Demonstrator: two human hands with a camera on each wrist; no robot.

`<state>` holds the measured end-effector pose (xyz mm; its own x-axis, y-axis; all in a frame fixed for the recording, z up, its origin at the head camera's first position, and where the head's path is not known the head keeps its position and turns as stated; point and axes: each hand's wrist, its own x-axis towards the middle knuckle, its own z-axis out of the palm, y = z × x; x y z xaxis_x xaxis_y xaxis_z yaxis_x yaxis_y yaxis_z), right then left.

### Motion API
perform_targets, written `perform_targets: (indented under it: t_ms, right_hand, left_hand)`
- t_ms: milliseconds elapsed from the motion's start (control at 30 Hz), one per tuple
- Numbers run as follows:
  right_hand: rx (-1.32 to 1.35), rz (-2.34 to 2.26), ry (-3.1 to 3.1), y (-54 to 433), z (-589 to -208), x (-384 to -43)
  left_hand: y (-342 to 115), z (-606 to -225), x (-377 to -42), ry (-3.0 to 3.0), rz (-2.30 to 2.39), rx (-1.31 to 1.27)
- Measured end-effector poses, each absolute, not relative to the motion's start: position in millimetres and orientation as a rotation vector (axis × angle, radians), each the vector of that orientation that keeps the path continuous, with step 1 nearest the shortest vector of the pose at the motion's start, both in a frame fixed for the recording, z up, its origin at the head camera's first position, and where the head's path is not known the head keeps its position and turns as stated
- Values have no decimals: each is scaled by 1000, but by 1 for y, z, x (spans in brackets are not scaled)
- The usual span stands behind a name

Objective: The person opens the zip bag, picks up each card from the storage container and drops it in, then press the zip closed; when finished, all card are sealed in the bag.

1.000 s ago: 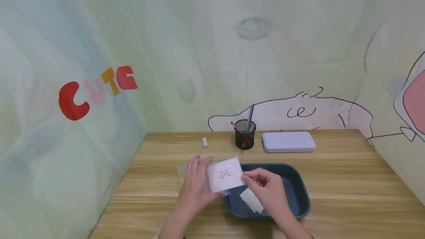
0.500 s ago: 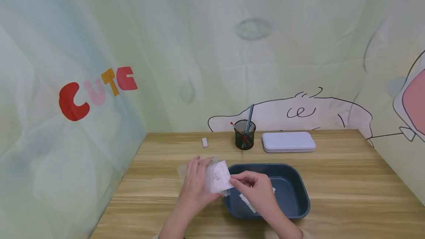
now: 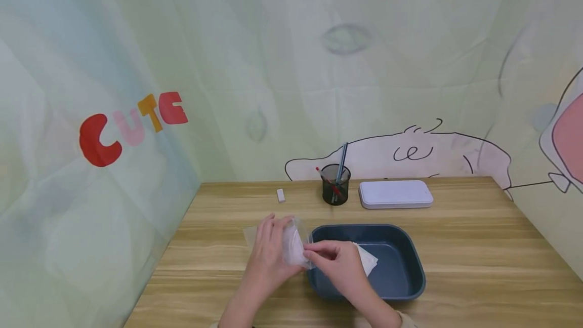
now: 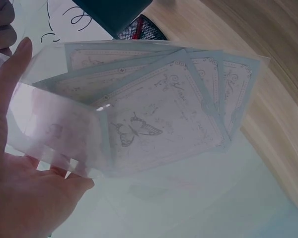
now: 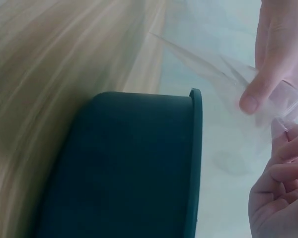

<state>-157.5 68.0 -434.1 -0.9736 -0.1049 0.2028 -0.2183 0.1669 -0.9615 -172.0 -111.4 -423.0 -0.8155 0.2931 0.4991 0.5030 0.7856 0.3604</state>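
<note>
Above the wood-grain table point(image 3: 209, 277), the left hand point(image 3: 266, 249) grips a clear sleeve point(image 3: 296, 244) of printed cards point(image 4: 144, 119), long axis roughly left to right; the right hand point(image 3: 339, 265) pinches its right end, by the blue tray's point(image 3: 395, 264) left rim.

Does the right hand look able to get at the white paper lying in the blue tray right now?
Probably yes: the tray is open-topped and the right hand is over it, partly hiding the paper. But its fingertips are occupied at the clear bag, so they'd likely need freeing first.
</note>
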Motion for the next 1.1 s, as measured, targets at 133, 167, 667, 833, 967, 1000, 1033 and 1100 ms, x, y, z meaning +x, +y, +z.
perform_targets:
  t_ms: [133, 167, 667, 833, 967, 1000, 1033, 1100]
  right_hand:
    - [345, 1919, -2327, 67, -434, -156]
    - [339, 1898, -2335, 68, -434, -156]
    - [118, 1104, -2757, 139, -431, -174]
    - [92, 778, -2989, 160, -447, -178]
    - [32, 682, -3107, 167, -460, -180]
    - [20, 672, -3124, 167, -463, -180]
    - [10, 663, -3136, 167, -466, -180]
    - [-5, 653, -3148, 167, -471, -180]
  left_hand:
    - [-112, -423, -172, -2548, -683, -603]
    - [-112, -424, -172, -2546, -685, -604]
    - [-115, -424, -174, -2535, -677, -584]
    - [-115, -424, -174, -2536, -680, -580]
    - [-115, -424, -174, -2541, -689, -574]
    - [-115, -424, -174, -2544, -690, -574]
    - [-115, -424, -174, -2545, -691, -574]
    - [-115, -425, -174, -2548, -695, -574]
